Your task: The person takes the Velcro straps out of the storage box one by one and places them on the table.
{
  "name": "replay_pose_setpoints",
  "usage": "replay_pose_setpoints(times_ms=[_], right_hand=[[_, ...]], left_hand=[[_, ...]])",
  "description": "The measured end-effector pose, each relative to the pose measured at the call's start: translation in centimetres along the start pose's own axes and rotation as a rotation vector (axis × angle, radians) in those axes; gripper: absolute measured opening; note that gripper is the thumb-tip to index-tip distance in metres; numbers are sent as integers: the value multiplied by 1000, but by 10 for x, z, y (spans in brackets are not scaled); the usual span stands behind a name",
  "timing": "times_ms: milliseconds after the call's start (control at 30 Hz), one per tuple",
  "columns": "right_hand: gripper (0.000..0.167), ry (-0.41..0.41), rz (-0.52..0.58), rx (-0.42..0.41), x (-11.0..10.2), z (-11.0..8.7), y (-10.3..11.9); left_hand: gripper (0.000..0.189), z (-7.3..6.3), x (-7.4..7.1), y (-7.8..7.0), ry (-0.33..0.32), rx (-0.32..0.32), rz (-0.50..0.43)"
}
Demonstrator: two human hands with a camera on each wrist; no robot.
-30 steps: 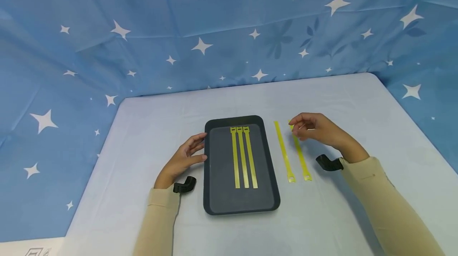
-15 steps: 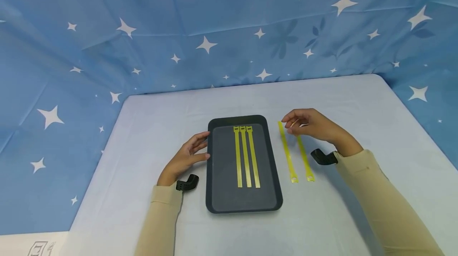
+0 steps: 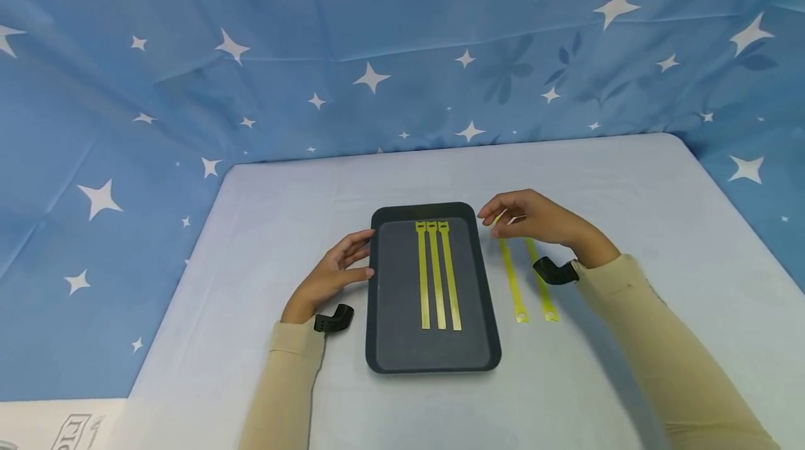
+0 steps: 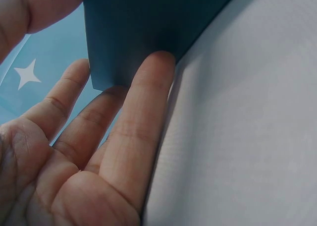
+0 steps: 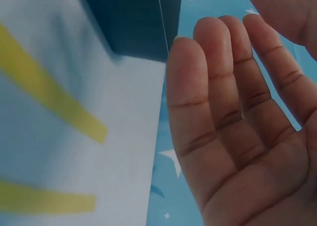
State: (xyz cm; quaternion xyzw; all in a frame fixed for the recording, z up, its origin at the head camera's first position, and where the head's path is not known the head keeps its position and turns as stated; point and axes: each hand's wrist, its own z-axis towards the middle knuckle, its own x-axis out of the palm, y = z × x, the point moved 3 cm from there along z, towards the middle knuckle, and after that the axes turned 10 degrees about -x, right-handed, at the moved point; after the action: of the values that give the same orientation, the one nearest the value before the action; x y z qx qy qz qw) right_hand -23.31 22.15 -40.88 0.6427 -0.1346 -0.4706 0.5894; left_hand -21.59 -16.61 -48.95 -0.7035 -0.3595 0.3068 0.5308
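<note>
In my head view, three yellow straps (image 3: 437,277) lay in a dark tray (image 3: 396,345), two more straps (image 3: 511,279) beside it, partly beneath the right hand (image 3: 531,216). In my left wrist view, the left hand's (image 4: 81,146) fingers, spread apart, touched the tray. In my right wrist view, the fingers sat mostly together, thumb apart; I couldn't quite tell whether they touched the tray.

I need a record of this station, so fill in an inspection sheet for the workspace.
Surface: white table.
Job's things: dark tray holding three yellow straps side by side; two loose straps on the table, right of it.
Clutter: printed item at lower left, cut off by the frame.
Hands: left hand touches the tray's left side; right hand hovers over the loose straps' far ends, holding nothing.
Cables: nothing seen for certain.
Surroundings: blue starry curtain.
</note>
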Motion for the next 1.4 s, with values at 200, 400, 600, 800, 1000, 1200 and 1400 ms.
replay_pose_setpoints(times_ms=[200, 400, 600, 800, 1000, 1200, 1400], right_hand=[[29, 44, 39, -30, 8, 11, -4], [28, 94, 69, -34, 14, 21, -5], [29, 155, 53, -33, 18, 32, -5], [30, 201, 52, -40, 20, 42, -2], [30, 250, 55, -60, 24, 52, 1], [28, 341, 34, -84, 29, 65, 2], [25, 431, 14, -89, 34, 79, 0]], left_hand=[[78, 0, 1, 0, -5, -6, 3], [77, 1, 0, 1, -7, -14, 18], [77, 4, -1, 3, -9, -18, 33], [79, 4, -2, 2, -6, -19, 42], [78, 4, -2, 1, -9, -14, 45], [77, 4, -3, 0, -12, 4, 46], [78, 4, -4, 1, -16, 8, 41]])
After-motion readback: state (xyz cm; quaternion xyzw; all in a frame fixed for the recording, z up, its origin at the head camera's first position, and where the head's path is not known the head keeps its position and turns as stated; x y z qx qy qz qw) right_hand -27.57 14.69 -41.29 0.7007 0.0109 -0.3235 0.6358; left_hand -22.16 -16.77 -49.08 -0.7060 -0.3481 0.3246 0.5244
